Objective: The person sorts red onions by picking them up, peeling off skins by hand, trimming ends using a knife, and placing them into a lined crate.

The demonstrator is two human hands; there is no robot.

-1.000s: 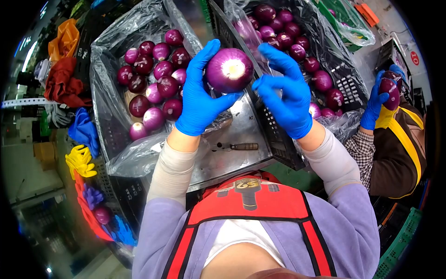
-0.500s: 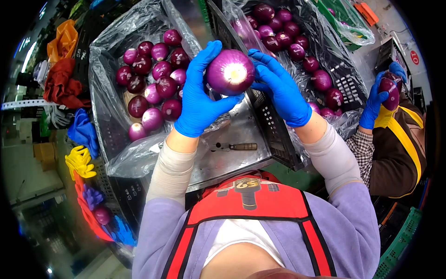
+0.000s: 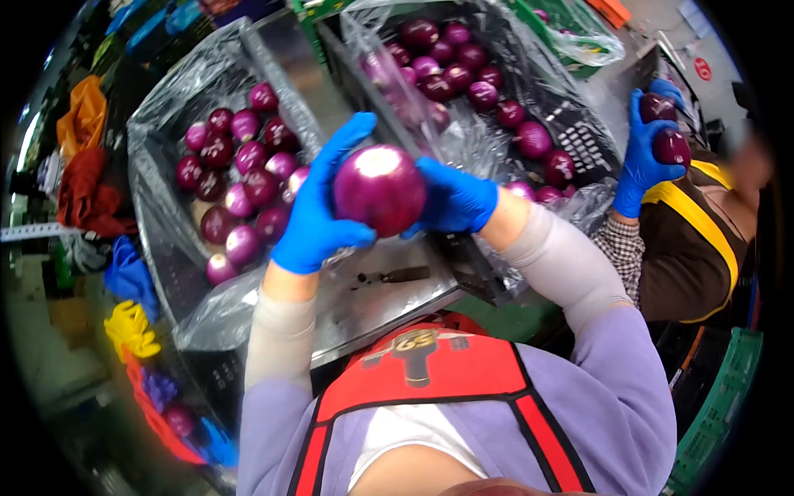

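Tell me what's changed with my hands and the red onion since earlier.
Your right hand, apart at first, has come in against the right side of the red onion. The onion has moved towards you, and its pale end has turned away. Your left hand still holds it; the brown-handled tool still lies on the metal surface.

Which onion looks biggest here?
The onion between the camera wearer's left hand and right hand, with a bright patch near its top; the other onions look much smaller.

Red disc sign [image 3: 702, 69]: white number "10". Red bib [image 3: 463, 364]: gold figures, reading uncertain. Black crate [image 3: 217, 370]: print illegible.
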